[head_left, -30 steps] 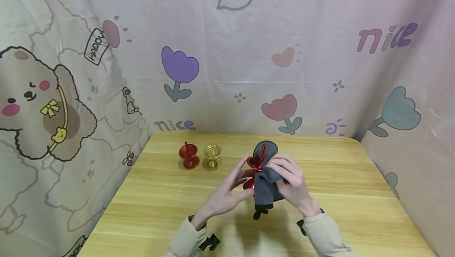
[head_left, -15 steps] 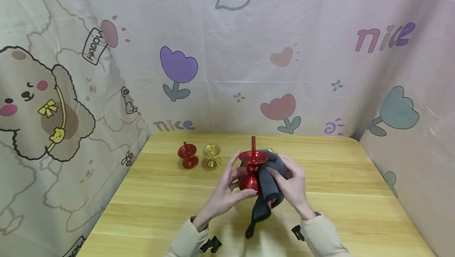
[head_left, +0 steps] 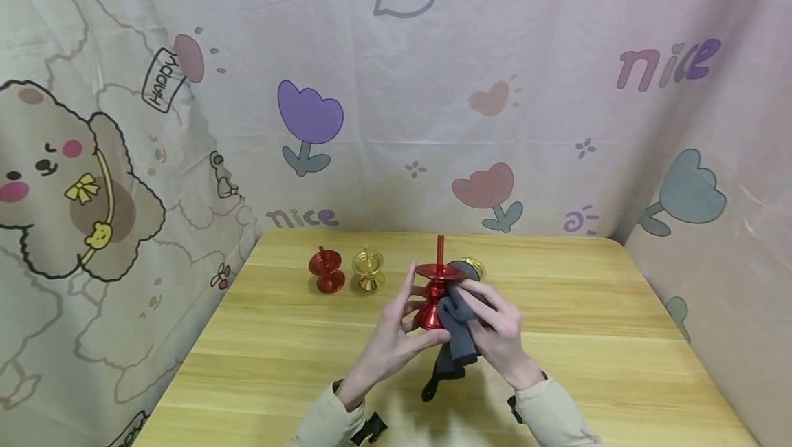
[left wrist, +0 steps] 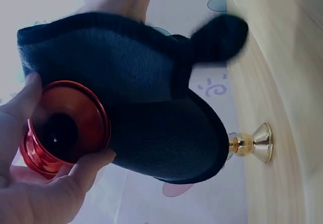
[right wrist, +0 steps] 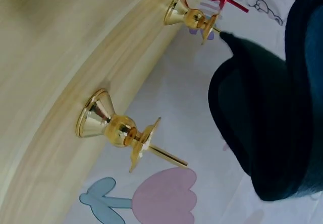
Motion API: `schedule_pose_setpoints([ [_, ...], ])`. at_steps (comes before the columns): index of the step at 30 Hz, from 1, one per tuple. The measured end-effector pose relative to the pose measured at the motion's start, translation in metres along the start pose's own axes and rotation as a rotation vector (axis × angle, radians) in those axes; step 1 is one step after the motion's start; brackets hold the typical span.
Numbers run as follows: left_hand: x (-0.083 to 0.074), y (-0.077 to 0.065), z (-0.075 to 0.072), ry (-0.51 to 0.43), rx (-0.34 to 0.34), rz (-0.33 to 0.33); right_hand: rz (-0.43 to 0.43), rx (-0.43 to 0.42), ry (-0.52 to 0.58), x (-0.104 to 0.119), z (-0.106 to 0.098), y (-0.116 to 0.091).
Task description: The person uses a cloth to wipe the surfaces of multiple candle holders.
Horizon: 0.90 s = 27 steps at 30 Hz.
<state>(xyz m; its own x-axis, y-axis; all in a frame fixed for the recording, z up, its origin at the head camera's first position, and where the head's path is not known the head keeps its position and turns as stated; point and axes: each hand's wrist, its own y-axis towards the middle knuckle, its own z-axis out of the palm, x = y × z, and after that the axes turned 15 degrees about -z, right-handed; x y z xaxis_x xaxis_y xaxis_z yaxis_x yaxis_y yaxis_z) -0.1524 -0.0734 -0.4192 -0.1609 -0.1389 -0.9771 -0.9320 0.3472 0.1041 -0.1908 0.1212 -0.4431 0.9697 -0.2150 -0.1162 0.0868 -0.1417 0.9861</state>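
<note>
My left hand (head_left: 386, 337) grips the lower part of a shiny red candlestick (head_left: 430, 315), which stands upright above the table with its thin spike pointing up. In the left wrist view, the hollow underside of the candlestick (left wrist: 91, 110) faces the camera, thumb and fingers round its base. My right hand (head_left: 500, 326) pinches a bunched dark grey cloth (head_left: 459, 340) with black edging against the candlestick's right side, under the dish. A black loop hangs from the cloth's lower end. The right wrist view shows the folded cloth (right wrist: 267, 113) but not the fingers.
On the wooden table (head_left: 575, 337), a red candlestick (head_left: 326, 271) and a gold candlestick (head_left: 369, 271) stand at the back left. Another gold candlestick (right wrist: 118, 130) stands behind the cloth, mostly hidden in the head view. A printed curtain (head_left: 396, 89) hangs behind the table.
The held candlestick has gone from tilted to upright. My right hand has shifted the cloth lower along its right side, and the gold candlestick behind has come partly into sight.
</note>
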Motion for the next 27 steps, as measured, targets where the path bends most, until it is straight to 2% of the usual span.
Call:
schedule_pose_setpoints([
  [5,0.0003,-0.0003,-0.0020,-0.042,0.018,-0.015,0.250,-0.085,0.231,0.0012,-0.0033,-0.0022],
  [8,-0.0003,-0.0010,-0.0029,-0.018,0.031,-0.017,0.345,-0.132,0.302,0.0017,-0.0053,-0.0035],
  [10,-0.0011,-0.0014,-0.0026,0.018,0.030,-0.024,0.329,-0.129,0.263,0.0010,-0.0053,-0.0038],
  [13,-0.0025,-0.0015,-0.0012,0.044,0.010,-0.040,0.229,-0.112,0.172,-0.0004,-0.0025,-0.0029],
  [15,-0.0030,-0.0014,-0.0002,0.034,-0.004,-0.044,0.152,-0.106,0.112,-0.0011,0.0000,-0.0022],
  [17,-0.0032,-0.0012,0.0001,0.014,-0.018,-0.018,0.108,-0.105,0.085,-0.0007,0.0020,-0.0013],
  [19,-0.0031,-0.0012,-0.0004,0.004,-0.026,0.013,0.134,-0.113,0.091,0.0002,0.0025,-0.0007],
  [22,-0.0033,-0.0016,-0.0024,0.009,-0.012,0.050,0.274,-0.142,0.183,0.0021,0.0005,-0.0001],
  [24,-0.0035,-0.0021,-0.0037,0.024,0.008,0.051,0.363,-0.166,0.231,0.0029,-0.0013,-0.0001],
  [26,-0.0040,-0.0024,-0.0046,0.036,0.032,0.038,0.381,-0.160,0.224,0.0029,-0.0021,-0.0002],
  [27,-0.0044,-0.0025,-0.0049,0.038,0.038,0.022,0.351,-0.150,0.202,0.0024,-0.0021,-0.0006],
])
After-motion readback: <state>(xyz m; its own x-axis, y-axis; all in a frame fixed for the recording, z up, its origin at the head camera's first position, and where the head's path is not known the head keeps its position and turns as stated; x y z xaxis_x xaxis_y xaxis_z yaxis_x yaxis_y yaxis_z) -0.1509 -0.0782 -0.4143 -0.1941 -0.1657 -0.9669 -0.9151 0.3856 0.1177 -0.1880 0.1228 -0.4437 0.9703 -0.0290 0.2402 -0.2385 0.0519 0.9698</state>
